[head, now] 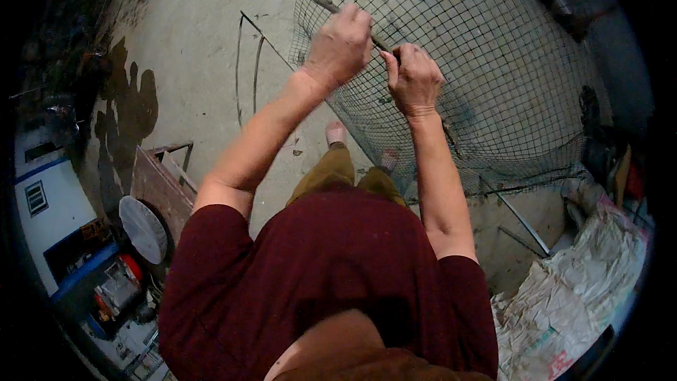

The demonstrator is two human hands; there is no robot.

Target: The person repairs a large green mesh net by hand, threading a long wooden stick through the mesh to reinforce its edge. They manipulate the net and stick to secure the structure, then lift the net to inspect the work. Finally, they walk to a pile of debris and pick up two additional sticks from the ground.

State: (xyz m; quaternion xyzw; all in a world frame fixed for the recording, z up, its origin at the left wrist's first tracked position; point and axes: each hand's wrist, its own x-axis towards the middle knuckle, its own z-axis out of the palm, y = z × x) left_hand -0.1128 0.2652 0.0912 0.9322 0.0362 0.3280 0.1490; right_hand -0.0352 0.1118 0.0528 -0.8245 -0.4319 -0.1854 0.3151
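Both my hands are raised over a sheet of dark square-grid wire mesh (476, 37). A thin, rough stick (382, 42) runs slantwise across the mesh. My left hand (345, 38) is closed around its upper part, and the stick's tip sticks out beyond the fist. Lower down and to the right, my right hand (416, 76) grips the same stick, thumb pointing up along it. A dark length (452, 137) shows past my right forearm; whether it belongs to the same stick I cannot tell. The hidden fingers may also touch the mesh.
A thin bent metal frame (256, 69) lies on the concrete floor (201, 37) at left. Nearer stand a brown board (158, 182) and a round grey lid-like disc (143, 229). A crumpled whitish sheet (576, 275) and a metal bar (523, 225) lie at right. My feet stand by the mesh edge.
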